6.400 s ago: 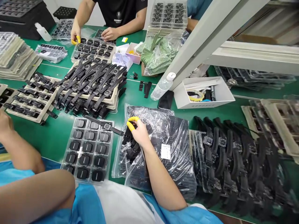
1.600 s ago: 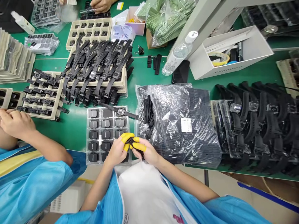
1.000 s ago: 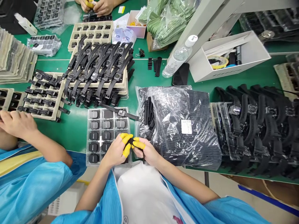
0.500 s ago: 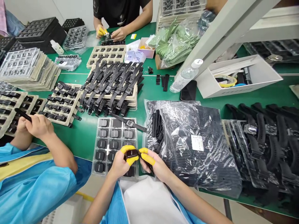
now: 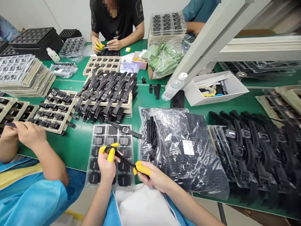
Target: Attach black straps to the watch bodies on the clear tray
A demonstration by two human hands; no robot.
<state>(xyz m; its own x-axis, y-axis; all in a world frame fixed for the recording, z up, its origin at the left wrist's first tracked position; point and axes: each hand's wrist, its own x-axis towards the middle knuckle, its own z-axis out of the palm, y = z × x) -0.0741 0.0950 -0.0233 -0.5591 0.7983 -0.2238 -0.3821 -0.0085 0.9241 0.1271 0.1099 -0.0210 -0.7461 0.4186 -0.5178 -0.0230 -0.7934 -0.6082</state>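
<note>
Over the tray edge (image 5: 133, 179), a watch (image 5: 124, 159).

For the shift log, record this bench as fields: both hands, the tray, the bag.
Left hand: holds a black watch by its case
Right hand: holds the watch's strap farther along
Tray: clear; dark square pieces in compartments; another strapped watch across its far edge
Bag: clear plastic, dark straps inside, white label

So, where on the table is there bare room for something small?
The green table is bare between the co-worker's forearm and the clear tray, and between the watch pile and phone, just beyond the bag. Crowded: the tray, with the left hand over it, and the right side, packed with watches.
</note>
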